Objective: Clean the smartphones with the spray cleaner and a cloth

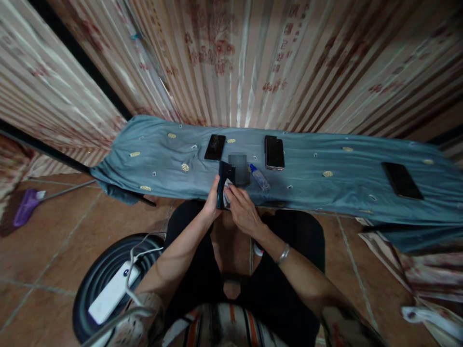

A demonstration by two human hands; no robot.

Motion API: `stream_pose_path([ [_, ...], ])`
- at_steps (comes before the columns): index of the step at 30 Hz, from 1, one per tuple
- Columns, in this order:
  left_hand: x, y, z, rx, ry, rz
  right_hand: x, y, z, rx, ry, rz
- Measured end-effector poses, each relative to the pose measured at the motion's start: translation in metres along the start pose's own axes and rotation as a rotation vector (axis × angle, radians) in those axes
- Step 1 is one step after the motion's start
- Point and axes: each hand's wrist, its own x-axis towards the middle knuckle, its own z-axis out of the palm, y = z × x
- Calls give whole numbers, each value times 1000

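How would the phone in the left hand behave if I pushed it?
The phone would probably feel stiff, being a flat slab with no visible bend. Its dark, glossy-looking surface might make it slippery in the left hand. That flat shape also suggests it wouldn't readily roll.

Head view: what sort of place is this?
Probably a room in a home: patterned curtains hang behind a long cloth-covered table, and what looks like a purple broom lies on the tiled floor.
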Motion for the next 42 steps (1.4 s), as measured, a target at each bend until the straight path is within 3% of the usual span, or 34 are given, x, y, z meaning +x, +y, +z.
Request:
stream_pose_path([
  [8, -6, -6, 14, -35, 32, 36, 16, 12, 1, -46, 20, 95],
  [26, -8, -1, 18, -51, -30, 41, 34, 20, 2, -42, 30, 222],
  [42, -3, -11, 17, -19, 11, 88, 34, 16, 3, -6, 95, 119],
])
